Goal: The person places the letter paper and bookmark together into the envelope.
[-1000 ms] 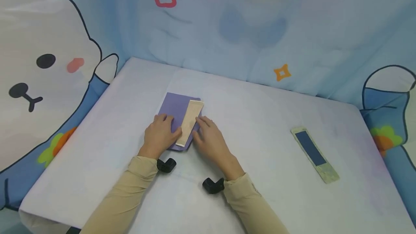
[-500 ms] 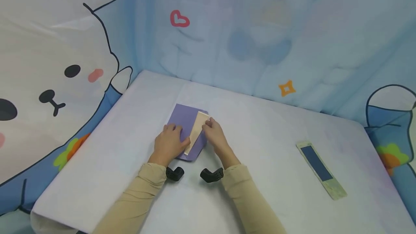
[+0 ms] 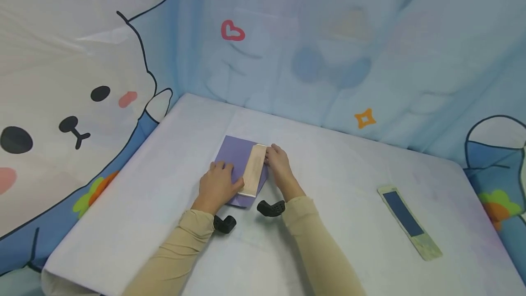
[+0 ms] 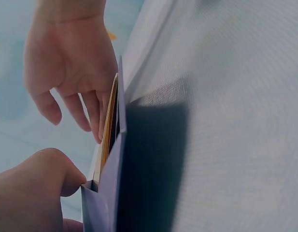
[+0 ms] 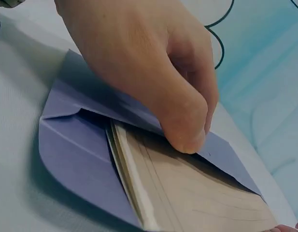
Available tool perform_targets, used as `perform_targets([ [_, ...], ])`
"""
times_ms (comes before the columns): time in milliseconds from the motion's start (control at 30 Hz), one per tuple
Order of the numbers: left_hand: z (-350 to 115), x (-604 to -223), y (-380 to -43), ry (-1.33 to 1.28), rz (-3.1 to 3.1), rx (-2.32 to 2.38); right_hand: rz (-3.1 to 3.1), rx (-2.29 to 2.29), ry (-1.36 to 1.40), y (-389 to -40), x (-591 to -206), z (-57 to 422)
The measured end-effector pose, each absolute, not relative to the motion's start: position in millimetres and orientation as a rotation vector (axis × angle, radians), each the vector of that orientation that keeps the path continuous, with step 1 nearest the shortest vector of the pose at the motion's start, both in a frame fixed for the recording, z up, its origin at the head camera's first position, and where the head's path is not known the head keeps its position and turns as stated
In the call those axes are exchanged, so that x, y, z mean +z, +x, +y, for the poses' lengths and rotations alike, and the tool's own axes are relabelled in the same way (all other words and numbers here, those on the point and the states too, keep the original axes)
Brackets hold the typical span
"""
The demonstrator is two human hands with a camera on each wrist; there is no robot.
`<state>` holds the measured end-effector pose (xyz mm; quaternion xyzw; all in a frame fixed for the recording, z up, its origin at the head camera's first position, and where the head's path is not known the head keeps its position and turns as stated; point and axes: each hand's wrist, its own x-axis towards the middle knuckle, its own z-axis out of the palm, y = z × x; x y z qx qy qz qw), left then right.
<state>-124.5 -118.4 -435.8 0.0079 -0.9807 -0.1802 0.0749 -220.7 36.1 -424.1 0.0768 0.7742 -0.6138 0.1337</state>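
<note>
A purple envelope-like sleeve [image 3: 233, 149] lies on the table in the head view. From its right side a cream booklet-like stack [image 3: 254, 168] sticks out, with layered edges visible in the right wrist view. My left hand [image 3: 218, 185] rests over the sleeve's left part. Its thumb [image 5: 185, 137] pinches the edge of the sleeve's opening above the cream stack. My right hand [image 3: 280, 168] is at the stack's far right edge; in the left wrist view that right hand [image 4: 74, 63] has fairly straight fingers, their tips right at the stack.
A pale green strip with a dark blue panel [image 3: 403, 214] lies on the right of the white-covered table [image 3: 328, 241]. Black wrist cameras, left [image 3: 224, 224] and right [image 3: 271, 208], hang inside the sleeves. A printed cartoon curtain [image 3: 328, 35] stands behind the table.
My right hand moved from lower along the cream stack to its upper right edge. The stack has turned straighter to line up with the sleeve. The head view shifted.
</note>
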Motion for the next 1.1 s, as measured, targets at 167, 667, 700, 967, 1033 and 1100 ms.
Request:
perform_targets([
  [167, -117.8, -437.5, -125.5, 0.022, -2.947, -0.527, 2.458, -1.651, 0.103, -220.0, -429.9, 35.3],
  [667, -117.8, -439.2, -127.5, 0.045, -2.948, -0.501, 2.965, -1.239, -0.442, -206.5, -453.9, 30.8],
  [700, -118.5, -438.7, -128.0, 0.038, -2.942, -0.5, 2.976, -1.229, -0.457, -206.2, -453.9, 30.4],
  [967, -121.3, -436.3, -127.2, 0.032, -2.947, -0.5, 3.011, -1.259, -0.445, -200.7, -451.9, 24.6],
  [1033, -119.9, -437.2, -125.8, 0.025, -2.95, -0.507, 2.991, -1.284, -0.382, -194.5, -448.6, 25.8],
  [1100, -117.9, -437.6, -124.8, 0.008, -2.945, -0.503, 2.939, -1.307, -0.309, -186.3, -442.3, 29.5],
])
